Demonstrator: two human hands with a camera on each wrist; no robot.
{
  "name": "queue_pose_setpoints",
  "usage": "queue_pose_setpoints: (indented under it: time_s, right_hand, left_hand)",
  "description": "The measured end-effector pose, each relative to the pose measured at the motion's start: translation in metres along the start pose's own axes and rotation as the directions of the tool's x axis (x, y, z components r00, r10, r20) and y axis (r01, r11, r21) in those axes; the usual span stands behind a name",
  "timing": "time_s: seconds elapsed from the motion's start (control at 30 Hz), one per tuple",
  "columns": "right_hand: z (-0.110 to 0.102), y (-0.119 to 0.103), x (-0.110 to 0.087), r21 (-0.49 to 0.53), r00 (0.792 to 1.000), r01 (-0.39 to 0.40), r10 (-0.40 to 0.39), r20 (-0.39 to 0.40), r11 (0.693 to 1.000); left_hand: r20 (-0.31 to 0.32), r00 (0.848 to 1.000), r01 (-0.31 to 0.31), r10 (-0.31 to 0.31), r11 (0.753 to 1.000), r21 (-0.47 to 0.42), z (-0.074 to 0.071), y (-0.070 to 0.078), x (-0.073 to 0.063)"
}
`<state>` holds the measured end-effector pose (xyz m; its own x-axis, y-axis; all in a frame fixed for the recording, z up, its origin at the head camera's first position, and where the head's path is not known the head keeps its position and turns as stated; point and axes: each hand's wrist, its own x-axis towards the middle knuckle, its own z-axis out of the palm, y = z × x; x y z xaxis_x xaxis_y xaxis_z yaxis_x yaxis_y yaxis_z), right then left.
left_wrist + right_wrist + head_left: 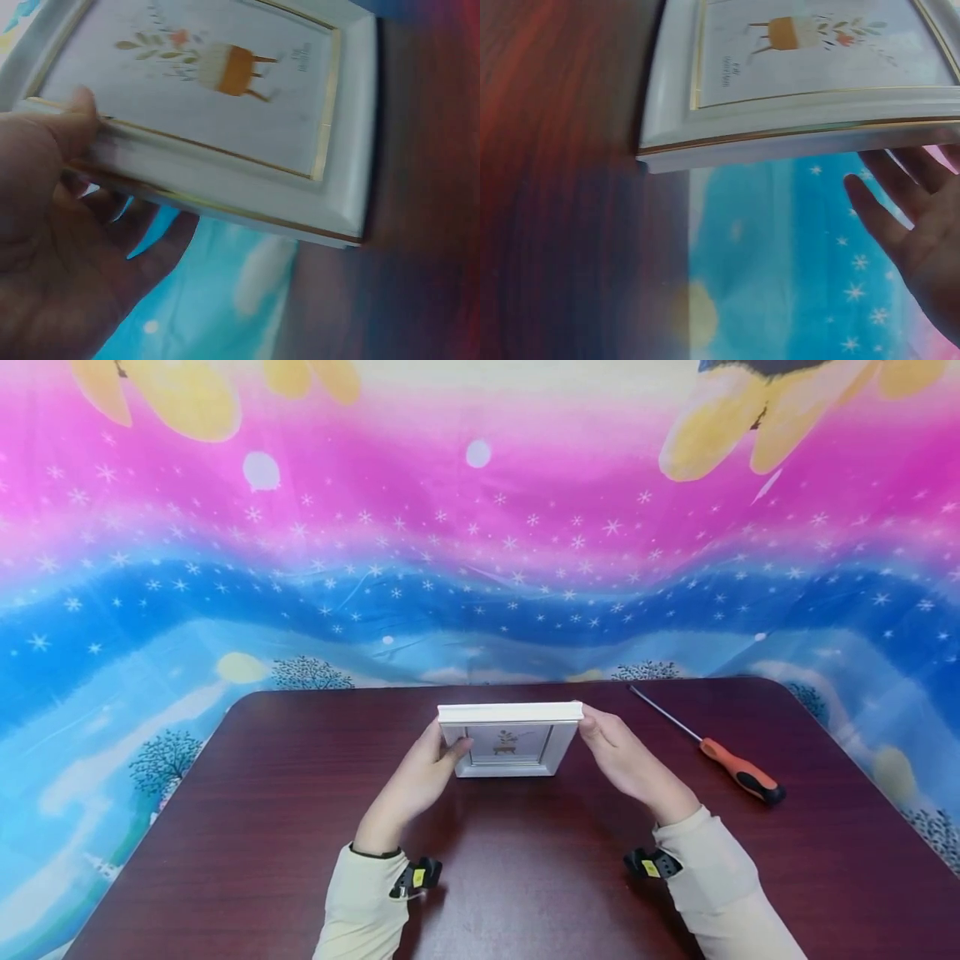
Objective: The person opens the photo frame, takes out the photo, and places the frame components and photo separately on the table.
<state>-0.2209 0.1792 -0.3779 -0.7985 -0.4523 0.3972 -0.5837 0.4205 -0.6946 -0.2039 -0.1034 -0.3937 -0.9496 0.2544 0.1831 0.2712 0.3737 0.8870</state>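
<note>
A white picture frame [510,714] with thin gold inner trim stands on the table, tilted. Behind its front is a picture [225,67] of a plant in an orange and cream pot on legs. My left hand [420,772] grips the frame's left side, thumb on the front border and fingers behind. At the upper right corner, my right hand [626,760] touches the frame with extended fingers. In the right wrist view those fingers [877,210] are spread, some tips hidden behind the frame's edge.
A screwdriver [738,768] with an orange and black handle lies to the right on the dark reddish-brown table [300,777], its shaft toward the back edge. Beyond the table hangs a colourful cloth [450,552] with snowflakes and trees.
</note>
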Motion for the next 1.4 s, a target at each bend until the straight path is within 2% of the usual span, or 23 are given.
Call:
queue_pose_setpoints:
  time_s: [0.2,0.27,0.4,0.67,0.97,1.17,1.4]
  right_hand:
    - [0.009,0.006,0.001,-0.051,0.993,0.058,-0.064,-0.104,0.997]
    - [0.012,0.006,0.002,-0.059,0.993,0.037,-0.043,-0.108,0.998]
    - [0.021,0.005,0.005,-0.092,0.996,-0.054,0.047,-0.082,0.994]
    - [0.034,0.008,0.005,-0.139,0.982,-0.169,0.155,-0.105,0.976]
    - [0.042,0.011,0.003,-0.162,0.979,-0.184,0.166,-0.117,0.969]
    - [0.044,0.01,0.003,-0.183,0.975,-0.199,0.175,-0.135,0.963]
    - [0.043,0.014,0.009,-0.16,0.964,-0.237,0.212,-0.158,0.958]
  left_hand:
    - [-0.037,0.999,-0.003,0.004,1.0,0.028,0.005,-0.005,0.003]
    - [-0.05,0.999,0.011,-0.009,0.999,0.041,0.005,-0.006,0.004]
    - [-0.076,0.996,0.052,-0.047,0.996,0.077,0.007,-0.008,0.005]
    - [-0.109,0.992,0.083,-0.07,0.989,0.125,0.011,-0.012,0.007]
    - [-0.129,0.989,0.1,-0.076,0.977,0.186,0.008,-0.012,0.006]
    - [-0.111,0.992,0.091,-0.067,0.97,0.227,0.009,-0.016,0.005]
    - [-0.137,0.988,0.098,-0.07,0.972,0.214,0.016,-0.019,0.01]
